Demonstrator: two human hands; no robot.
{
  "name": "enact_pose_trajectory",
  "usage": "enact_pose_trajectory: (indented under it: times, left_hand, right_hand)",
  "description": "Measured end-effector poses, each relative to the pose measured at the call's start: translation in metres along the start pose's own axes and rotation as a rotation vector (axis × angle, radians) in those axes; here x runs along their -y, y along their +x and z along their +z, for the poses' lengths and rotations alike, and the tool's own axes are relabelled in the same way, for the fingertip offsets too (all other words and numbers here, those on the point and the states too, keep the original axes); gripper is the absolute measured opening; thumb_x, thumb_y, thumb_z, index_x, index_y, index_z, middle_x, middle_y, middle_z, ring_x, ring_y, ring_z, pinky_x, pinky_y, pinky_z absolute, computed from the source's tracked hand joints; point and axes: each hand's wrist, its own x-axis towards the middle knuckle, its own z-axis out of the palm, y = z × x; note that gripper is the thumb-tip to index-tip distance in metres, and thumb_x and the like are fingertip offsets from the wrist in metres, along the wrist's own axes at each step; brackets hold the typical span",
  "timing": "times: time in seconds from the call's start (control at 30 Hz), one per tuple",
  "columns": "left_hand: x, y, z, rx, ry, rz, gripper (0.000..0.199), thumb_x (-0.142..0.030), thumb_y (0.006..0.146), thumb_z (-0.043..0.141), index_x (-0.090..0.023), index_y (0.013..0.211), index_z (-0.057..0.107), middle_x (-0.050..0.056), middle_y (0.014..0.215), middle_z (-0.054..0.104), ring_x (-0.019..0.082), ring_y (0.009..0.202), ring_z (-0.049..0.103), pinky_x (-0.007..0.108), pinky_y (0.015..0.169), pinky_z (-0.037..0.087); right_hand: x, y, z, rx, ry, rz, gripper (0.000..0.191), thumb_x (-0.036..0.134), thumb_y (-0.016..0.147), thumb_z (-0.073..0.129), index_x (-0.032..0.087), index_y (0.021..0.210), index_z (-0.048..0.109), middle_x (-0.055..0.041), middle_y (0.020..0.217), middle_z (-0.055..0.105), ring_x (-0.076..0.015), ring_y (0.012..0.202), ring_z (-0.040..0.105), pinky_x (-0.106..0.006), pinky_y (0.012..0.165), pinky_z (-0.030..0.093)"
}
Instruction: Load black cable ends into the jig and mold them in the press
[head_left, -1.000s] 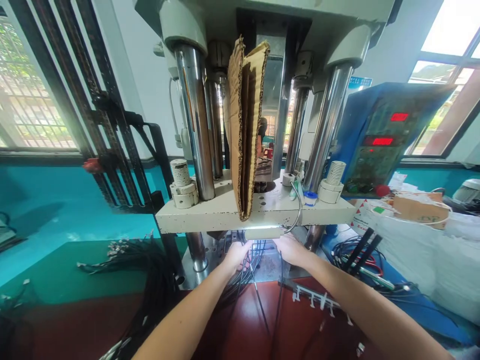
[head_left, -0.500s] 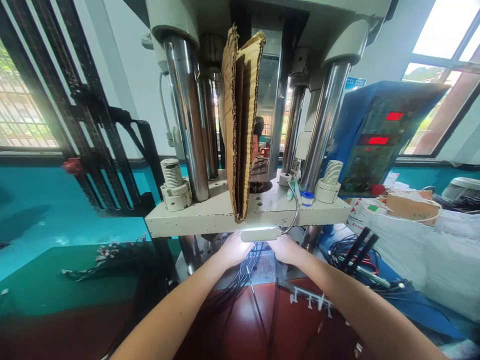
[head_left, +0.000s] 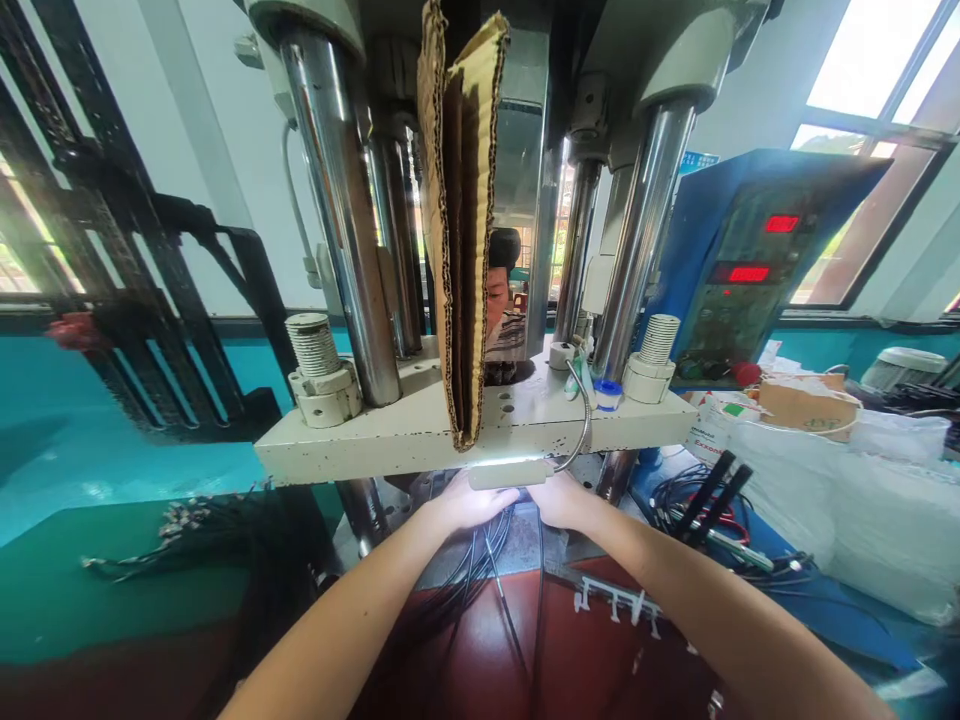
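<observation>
Both my hands reach under the pale press plate (head_left: 375, 455), close together behind a lit lamp bar (head_left: 510, 476). My left hand (head_left: 472, 503) lies at the top of a bundle of black cables (head_left: 450, 585); its fingertips are partly hidden by the lamp and the glare. My right hand (head_left: 556, 500) is just to the right, beside a single black cable (head_left: 540, 590), its fingers mostly out of sight. What either hand holds cannot be made out. Folded cardboard (head_left: 469, 250) stands upright on the plate above.
Steel columns (head_left: 341, 220) rise from the plate. A blue control box (head_left: 750, 260) with red displays stands at the right, near white bags (head_left: 885, 500). More cables (head_left: 247, 540) lie on the green surface at left. A bracket strip (head_left: 615, 600) is on the red tabletop.
The view has shifted slightly, so the press and cardboard appear further left. My left hand's fingers reach a little further right below the lamp; both hands remain under the plate.
</observation>
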Motion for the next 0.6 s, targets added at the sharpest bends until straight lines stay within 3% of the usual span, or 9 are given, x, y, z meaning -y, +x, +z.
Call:
enact_pose_trajectory:
  times: [0.23,0.43,0.6]
  left_hand:
    - [-0.002,0.000,0.001,0.011,-0.098,-0.119,0.044,-0.050,0.080,0.042,-0.027,0.114,0.056,0.003,0.110,0.061,0.022,0.109,0.050,0.031,0.094,0.037]
    - [0.002,0.005,0.009,0.003,-0.061,-0.114,0.045,-0.051,0.080,0.042,-0.025,0.115,0.054,0.005,0.110,0.061,0.023,0.109,0.049,0.031,0.095,0.036]
    - [-0.002,0.005,0.006,-0.004,-0.010,-0.135,0.047,-0.049,0.081,0.042,-0.022,0.117,0.052,0.006,0.112,0.060,0.022,0.109,0.049,0.032,0.095,0.035]
  right_hand:
    - [0.001,0.002,0.001,0.028,0.026,0.020,0.050,0.002,0.063,0.050,0.010,0.112,0.054,-0.0178,0.119,0.052,-0.0263,0.111,0.047,-0.036,0.096,0.036]
    - [-0.005,0.005,0.005,0.031,0.055,0.039,0.052,0.001,0.063,0.049,0.011,0.114,0.053,-0.0176,0.120,0.052,-0.0279,0.110,0.048,-0.038,0.092,0.040]
    - [-0.015,0.008,0.005,0.025,0.093,0.032,0.054,-0.003,0.063,0.044,0.015,0.113,0.055,-0.0111,0.118,0.055,-0.0208,0.116,0.044,-0.031,0.096,0.037]
